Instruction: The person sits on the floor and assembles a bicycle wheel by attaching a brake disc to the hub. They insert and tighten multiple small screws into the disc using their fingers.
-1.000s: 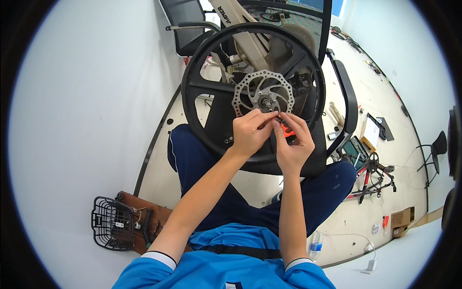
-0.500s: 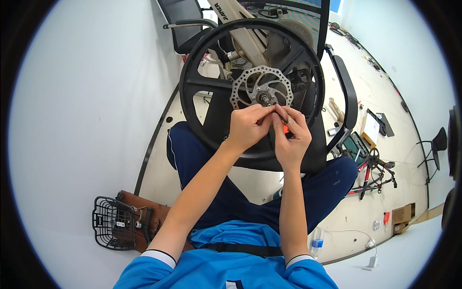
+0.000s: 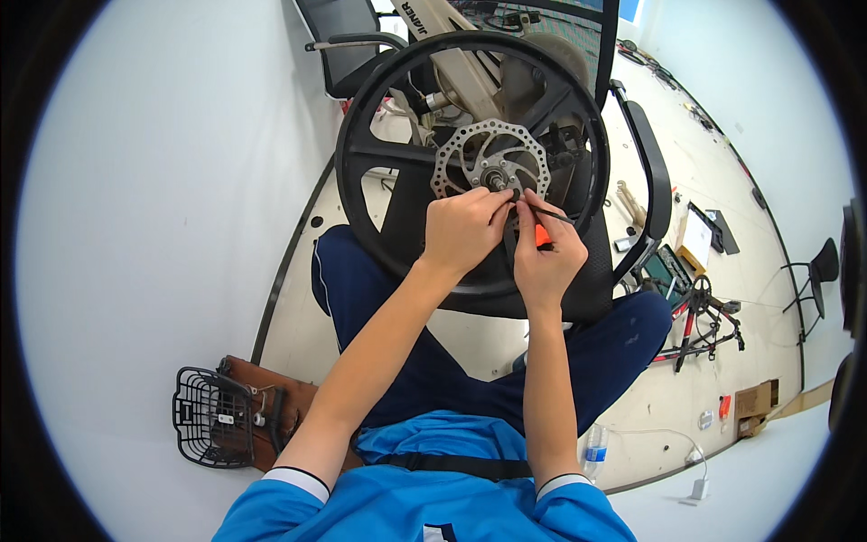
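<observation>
A black spoked wheel point(image 3: 390, 155) lies across a chair seat in front of me, a silver brake disc point(image 3: 450, 155) at its hub. The axle point(image 3: 496, 180) sticks up from the hub's middle. Just below the axle, over the near edge of the disc, my two hands meet at the fingertips. In the fingers of my right hand point(image 3: 549, 260) is a thin dark rod point(image 3: 553, 215), pointing out to the right. My left hand point(image 3: 462, 228) pinches a small dark piece at the rod's inner end; its kind is too small to make out. Something orange point(image 3: 542, 235) shows behind my right fingers.
The chair's black armrest point(image 3: 648, 172) rises at the right. Beyond the wheel stands a pale bicycle frame point(image 3: 462, 77). A red and black bike frame point(image 3: 691, 325) lies on the floor at right, a water bottle point(image 3: 595, 449) nearer. A black basket point(image 3: 209, 417) is at lower left.
My right fingers have shifted, and the dark rod now shows plainly, angled to the right. My left hand has moved slightly to the left. The wheel has barely moved.
</observation>
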### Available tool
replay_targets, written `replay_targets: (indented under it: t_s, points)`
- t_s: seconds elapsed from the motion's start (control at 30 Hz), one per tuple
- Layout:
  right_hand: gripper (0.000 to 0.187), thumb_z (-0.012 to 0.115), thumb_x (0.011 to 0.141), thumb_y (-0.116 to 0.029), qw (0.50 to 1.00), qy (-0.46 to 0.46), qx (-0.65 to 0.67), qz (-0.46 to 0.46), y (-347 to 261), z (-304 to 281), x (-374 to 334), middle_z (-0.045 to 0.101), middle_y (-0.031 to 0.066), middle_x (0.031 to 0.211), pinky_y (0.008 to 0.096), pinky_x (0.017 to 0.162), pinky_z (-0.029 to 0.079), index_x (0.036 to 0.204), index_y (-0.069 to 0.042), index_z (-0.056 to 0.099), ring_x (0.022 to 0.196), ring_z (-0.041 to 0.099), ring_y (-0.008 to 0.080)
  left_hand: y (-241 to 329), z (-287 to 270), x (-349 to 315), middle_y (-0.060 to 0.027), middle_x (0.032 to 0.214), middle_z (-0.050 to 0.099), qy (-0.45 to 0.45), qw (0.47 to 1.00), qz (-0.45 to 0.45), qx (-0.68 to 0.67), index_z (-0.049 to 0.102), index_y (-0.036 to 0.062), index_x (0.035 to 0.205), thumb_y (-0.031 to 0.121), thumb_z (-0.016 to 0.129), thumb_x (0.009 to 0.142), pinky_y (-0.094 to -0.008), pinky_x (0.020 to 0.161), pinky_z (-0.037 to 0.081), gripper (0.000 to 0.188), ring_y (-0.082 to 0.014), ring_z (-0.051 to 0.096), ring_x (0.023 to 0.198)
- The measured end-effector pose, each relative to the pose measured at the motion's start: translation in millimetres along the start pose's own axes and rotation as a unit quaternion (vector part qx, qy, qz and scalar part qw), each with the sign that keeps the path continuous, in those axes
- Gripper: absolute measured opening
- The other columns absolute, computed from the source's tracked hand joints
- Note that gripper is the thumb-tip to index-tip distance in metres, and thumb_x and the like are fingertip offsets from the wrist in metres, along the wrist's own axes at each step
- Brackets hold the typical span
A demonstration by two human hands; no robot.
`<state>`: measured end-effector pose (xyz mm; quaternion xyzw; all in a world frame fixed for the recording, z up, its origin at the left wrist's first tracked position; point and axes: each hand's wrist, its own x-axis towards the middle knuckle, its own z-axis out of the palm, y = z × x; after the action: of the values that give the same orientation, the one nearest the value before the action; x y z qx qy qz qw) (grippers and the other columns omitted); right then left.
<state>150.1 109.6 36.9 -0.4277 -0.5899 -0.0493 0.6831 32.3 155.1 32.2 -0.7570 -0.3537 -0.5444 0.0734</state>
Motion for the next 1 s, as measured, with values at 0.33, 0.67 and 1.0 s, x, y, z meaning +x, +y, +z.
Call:
replay_targets:
  t_s: [0.33,0.67,1.0]
  points:
    - [0.015,0.070,0.088,0.005,0.991,0.000,0.093,0.097,-4,-14,-2,0.076,0.0125,0.093,0.0258,0.078,0.056,0.102,0.004,0.074,0.084,0.074,0.0172,10,-6,2,-0.0051,0.069,0.065,0.019,0.999,0.024,-0.034,0.074,0.0054,0.087,0.011,0.080,0.080,-0.0297,0.048,0.047,0.011,-0.0203,0.064,0.054]
    - [0.014,0.067,0.094,0.004,0.939,0.059,0.168,0.296,15,-87,-48,0.074,0.0142,0.097,0.0271,0.084,0.059,0.105,0.010,0.070,0.086,0.072,0.0158,-9,-3,-92,-0.0095,0.079,0.072,-0.220,0.969,-0.099,0.056,0.076,0.0068,0.087,0.015,0.072,0.084,-0.0398,0.067,0.056,0.010,-0.0286,0.069,0.077]
    - [0.013,0.069,0.093,0.001,0.937,-0.016,0.150,0.315,17,-74,-61,0.075,0.0118,0.095,0.0261,0.082,0.057,0.104,0.007,0.072,0.086,0.073,0.0156,-35,19,-93,-0.0198,0.097,0.073,-0.199,0.963,-0.180,-0.005,0.074,0.0023,0.109,0.008,0.070,0.083,-0.0393,0.074,0.057,0.028,-0.0353,0.070,0.088]
